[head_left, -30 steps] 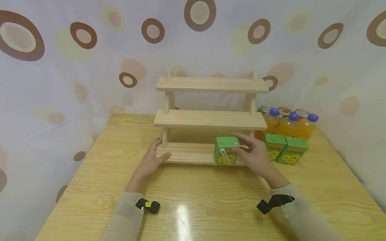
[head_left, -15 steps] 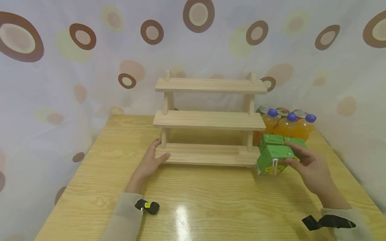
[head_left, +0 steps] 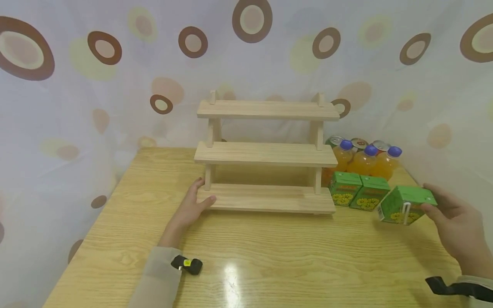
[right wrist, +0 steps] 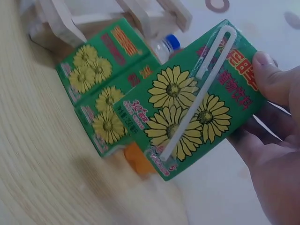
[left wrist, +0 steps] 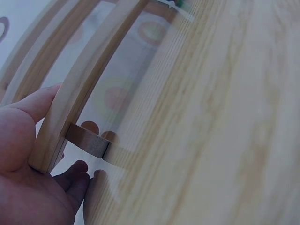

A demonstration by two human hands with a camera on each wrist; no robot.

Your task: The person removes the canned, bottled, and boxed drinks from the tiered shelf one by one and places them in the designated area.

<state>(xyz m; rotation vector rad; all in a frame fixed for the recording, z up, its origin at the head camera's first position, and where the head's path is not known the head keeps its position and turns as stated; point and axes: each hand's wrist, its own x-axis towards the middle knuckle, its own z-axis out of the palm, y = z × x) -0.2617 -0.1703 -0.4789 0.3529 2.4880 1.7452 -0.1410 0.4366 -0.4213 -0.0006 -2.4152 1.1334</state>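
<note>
My right hand holds a green drink carton by its right end, thumb on the near side. Yellow flowers and a bent white straw show on that carton's front in the right wrist view. It is tilted and close over the table at the right. My left hand grips the left end of the bottom board of a three-tier wooden shelf. In the left wrist view, the thumb lies along one face of the board, with fingers around its other side.
Two more green cartons stand side by side just right of the shelf. Behind them are several orange drink bottles with blue caps, then cans. A patterned curtain hangs behind the wooden table.
My right hand has carried the carton rightward, from in front of the bottom board, past the two standing cartons, to their right. The left hand has stayed on the shelf.
</note>
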